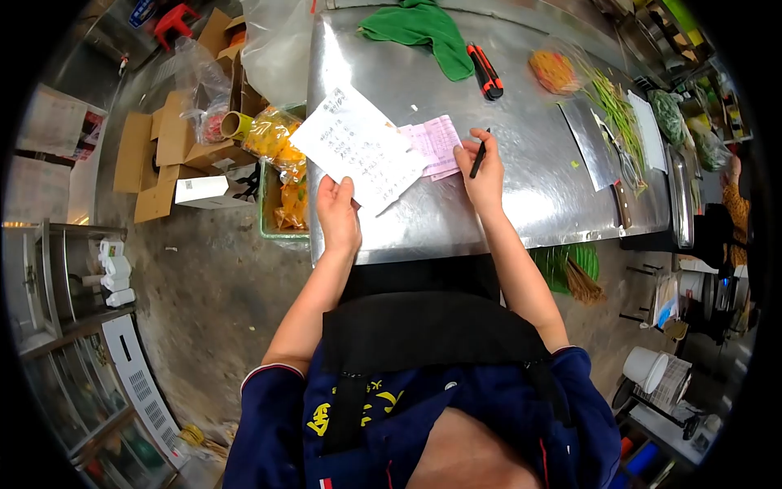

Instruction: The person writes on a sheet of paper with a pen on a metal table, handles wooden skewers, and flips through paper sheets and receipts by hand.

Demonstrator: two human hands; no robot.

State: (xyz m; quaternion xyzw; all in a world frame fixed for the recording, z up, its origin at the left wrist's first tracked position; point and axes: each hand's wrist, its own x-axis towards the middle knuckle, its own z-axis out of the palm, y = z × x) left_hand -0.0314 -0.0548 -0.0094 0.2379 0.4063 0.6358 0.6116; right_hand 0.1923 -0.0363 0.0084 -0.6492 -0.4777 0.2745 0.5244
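My left hand [339, 213] grips the lower edge of a white sheet of paper [358, 151] covered in handwriting, tilted over the steel table [529, 196]. A black pen [481, 155] sits in my right hand [482, 173]. The fingertips of that hand also touch the right edge of some pink printed slips [437, 145]. Part of the pink slips is hidden behind the white sheet. Farther up the table lie a red and black box cutter [485, 72] and a green cloth [423, 34].
At the right, a cleaver [590, 143] lies beside green stalks [619, 114] and a bag of orange-yellow food [555, 72]. Left of the table stand open cardboard boxes [175, 134] and a green crate [267, 204] with bagged orange items. A broom [582, 281] is below the table's right side.
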